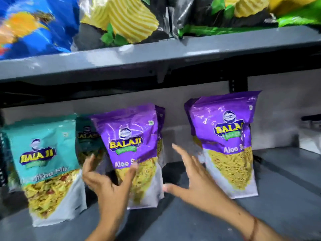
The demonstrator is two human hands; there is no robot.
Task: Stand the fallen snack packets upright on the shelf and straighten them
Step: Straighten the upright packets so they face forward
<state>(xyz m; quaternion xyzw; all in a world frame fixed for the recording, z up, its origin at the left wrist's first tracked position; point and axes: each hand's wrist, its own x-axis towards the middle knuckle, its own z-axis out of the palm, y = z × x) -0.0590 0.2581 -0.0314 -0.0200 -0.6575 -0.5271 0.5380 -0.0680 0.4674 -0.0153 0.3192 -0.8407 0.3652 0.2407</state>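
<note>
On the grey lower shelf [217, 220] stand several Balaji snack packets. A teal packet [46, 164] is upright at the left, with a second teal packet [87, 136] behind it. A purple Aloo Sev packet [133, 140] stands in the middle, leaning slightly, with another purple one behind it. A second purple packet [229, 146] stands upright at the right. My left hand [106, 185] touches the middle purple packet's lower left side, thumb on its front. My right hand [196, 181] hovers with fingers spread between the two purple packets, holding nothing.
The upper shelf edge [156, 58] runs across above, loaded with blue, black and green chip bags [121, 23]. A black upright post [238, 84] stands behind. Bare shelf floor lies at the right, with a white box [311, 140] at the far right.
</note>
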